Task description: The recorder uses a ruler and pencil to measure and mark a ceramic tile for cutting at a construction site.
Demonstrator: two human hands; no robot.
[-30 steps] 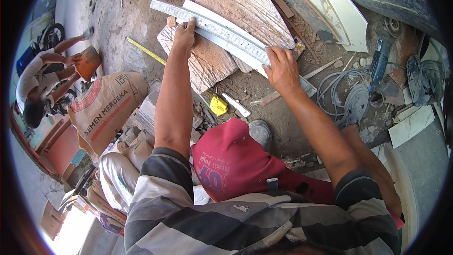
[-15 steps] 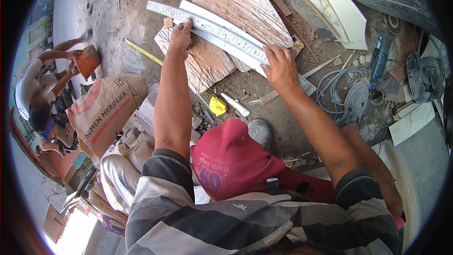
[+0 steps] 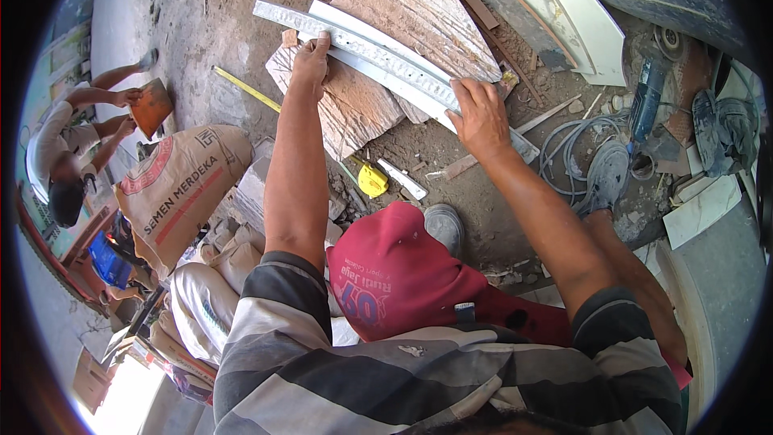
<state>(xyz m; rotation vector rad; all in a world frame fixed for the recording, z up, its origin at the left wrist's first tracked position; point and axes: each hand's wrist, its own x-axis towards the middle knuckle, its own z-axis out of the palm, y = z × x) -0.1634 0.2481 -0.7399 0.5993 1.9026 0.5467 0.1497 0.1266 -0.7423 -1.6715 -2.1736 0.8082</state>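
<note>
While both hands [image 3: 312, 64] [image 3: 486, 122] grip the metal bar [image 3: 372, 47], its left end juts over soil [image 3: 227, 28]

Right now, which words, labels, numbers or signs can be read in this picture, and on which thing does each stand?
I locate print without copying it:
Brown paper sack: large dark lettering, readable; its round red mark is unclear.
Red garment: bluish number and paler lettering, upside down.
White sack: print too blurred to read.
Yellow tape measure: any marks too small to read.
Long grey-white bar: no lettering visible.
</note>
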